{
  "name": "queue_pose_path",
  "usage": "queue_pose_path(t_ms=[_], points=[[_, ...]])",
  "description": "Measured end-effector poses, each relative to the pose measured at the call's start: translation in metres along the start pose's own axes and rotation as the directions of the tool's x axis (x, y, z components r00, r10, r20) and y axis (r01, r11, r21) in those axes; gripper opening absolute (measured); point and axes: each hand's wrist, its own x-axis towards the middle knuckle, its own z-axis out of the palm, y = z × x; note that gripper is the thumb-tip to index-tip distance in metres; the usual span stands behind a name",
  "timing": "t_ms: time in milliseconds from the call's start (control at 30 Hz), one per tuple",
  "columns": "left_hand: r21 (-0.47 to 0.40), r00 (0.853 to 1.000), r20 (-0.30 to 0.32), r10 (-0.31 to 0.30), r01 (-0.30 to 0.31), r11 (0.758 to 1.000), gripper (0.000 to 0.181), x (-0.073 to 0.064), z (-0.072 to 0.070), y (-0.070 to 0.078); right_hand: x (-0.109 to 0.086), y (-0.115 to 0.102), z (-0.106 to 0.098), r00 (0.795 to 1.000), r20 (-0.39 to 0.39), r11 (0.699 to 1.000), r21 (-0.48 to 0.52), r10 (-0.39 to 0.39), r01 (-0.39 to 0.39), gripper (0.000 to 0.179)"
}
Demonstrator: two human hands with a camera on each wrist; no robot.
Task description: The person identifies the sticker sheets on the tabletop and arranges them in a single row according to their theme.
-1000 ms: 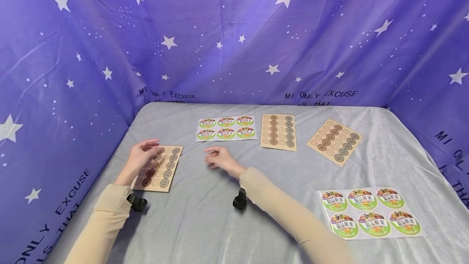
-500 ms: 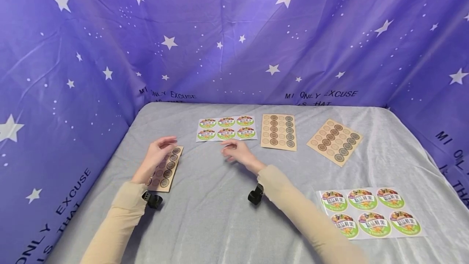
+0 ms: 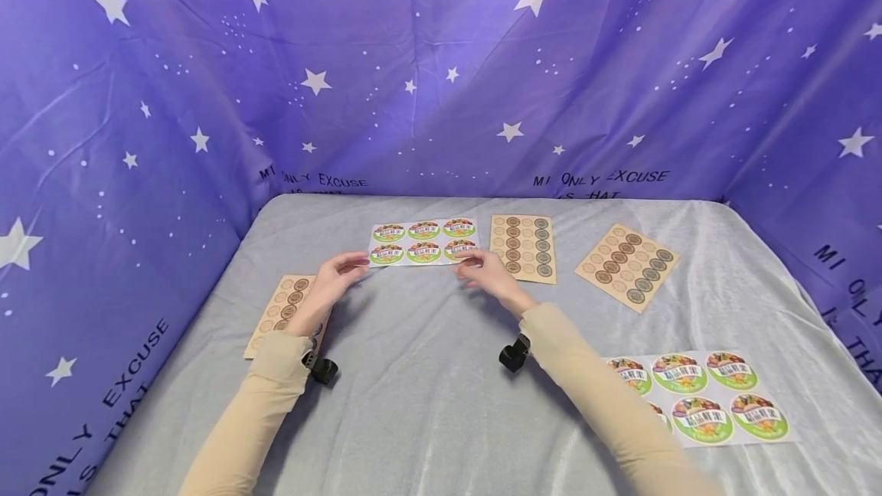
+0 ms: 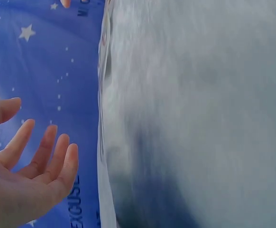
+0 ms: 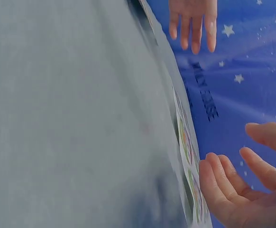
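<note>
A white sheet of round fruit-label stickers lies flat at the back of the table, left of its middle. My left hand hovers by the sheet's front left corner, fingers relaxed and spread, holding nothing. At the front right corner my right hand overlaps the sheet's edge in the head view. In the right wrist view that right hand has loosely bent fingers with nothing between them. The left wrist view shows the left hand with parted fingers and an empty palm.
A brown sheet of small round stickers lies partly under the left forearm. Two more brown sheets, one straight and one turned, lie farther right. Another fruit-label sheet is at the front right, partly behind the right sleeve.
Both hands have moved right and away from the body, the left from over the brown sheet, to the two front corners of the back fruit-label sheet. The sheets lie as before.
</note>
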Motion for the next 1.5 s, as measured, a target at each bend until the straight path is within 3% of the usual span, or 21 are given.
queue_pose_path(t_ms=[300,567,933,1067,1200,1300,1433,1500], points=[[-0.005,0.998,0.055,0.040,-0.040,0.999,0.035,0.012,0.036,0.006,-0.005,0.007,-0.034,0.996,-0.075,0.998,-0.056,-0.041,0.037,0.038],[-0.013,0.990,0.098,0.098,-0.097,0.995,0.034,0.020,0.066,0.010,-0.011,0.011,-0.059,0.991,-0.130,0.992,-0.124,-0.023,0.007,0.040],[-0.035,0.988,0.128,0.086,-0.082,0.996,0.033,0.028,0.103,0.015,-0.014,0.019,-0.090,0.979,-0.194,0.965,-0.262,-0.061,0.009,0.043],[-0.079,0.981,0.155,0.116,-0.105,0.991,0.031,0.029,0.116,0.019,-0.014,0.021,-0.099,0.977,-0.204,0.957,-0.291,-0.061,-0.001,0.046],[-0.109,0.974,0.195,0.119,-0.099,0.989,0.032,0.022,0.125,0.035,-0.016,0.024,-0.105,0.979,-0.197,0.953,-0.303,-0.059,-0.003,0.048],[-0.090,0.975,0.195,0.110,-0.094,0.992,0.034,0.023,0.135,0.036,-0.017,0.026,-0.108,0.977,-0.203,0.953,-0.302,-0.061,-0.003,0.049],[-0.060,0.978,0.169,0.121,-0.112,0.992,0.034,0.036,0.149,0.018,-0.018,0.030,-0.113,0.975,-0.214,0.956,-0.295,-0.057,-0.009,0.051],[-0.080,0.971,0.164,0.176,-0.165,0.983,0.033,0.052,0.157,-0.006,-0.017,0.032,-0.115,0.975,-0.221,0.957,-0.289,-0.036,-0.031,0.053]])
